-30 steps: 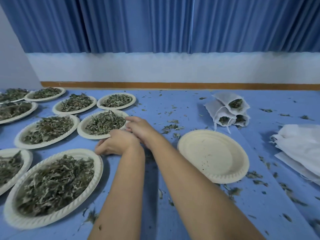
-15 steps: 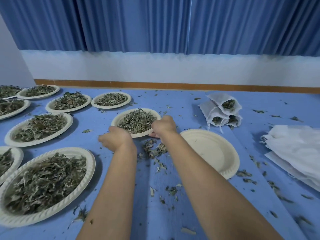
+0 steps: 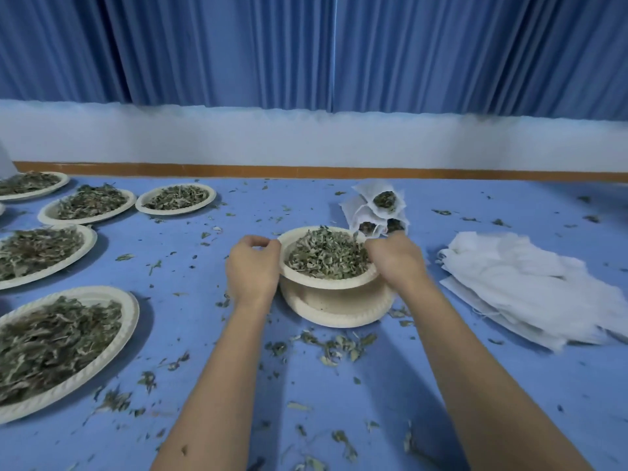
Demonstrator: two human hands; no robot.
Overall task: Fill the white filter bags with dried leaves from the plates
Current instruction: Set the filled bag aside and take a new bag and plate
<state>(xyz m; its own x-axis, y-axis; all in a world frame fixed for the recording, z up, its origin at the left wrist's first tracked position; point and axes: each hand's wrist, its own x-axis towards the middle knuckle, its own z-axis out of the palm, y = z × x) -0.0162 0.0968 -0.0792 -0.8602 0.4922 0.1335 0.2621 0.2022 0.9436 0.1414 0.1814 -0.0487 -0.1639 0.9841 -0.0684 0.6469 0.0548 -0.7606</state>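
A paper plate heaped with dried leaves hangs just above the empty paper plate at the centre of the blue table. My left hand grips its left rim and my right hand grips its right rim. Behind it lie three filled white filter bags, their open mouths showing leaves. To the right lies a pile of flat empty white filter bags.
Several more plates of dried leaves cover the left side of the table. Loose leaf bits are scattered over the blue cloth. A white wall and blue curtain stand behind the table's far edge.
Both hands have carried the leaf-filled plate from the left rows rightward. It now sits over the empty plate, which was beside it half a second ago.
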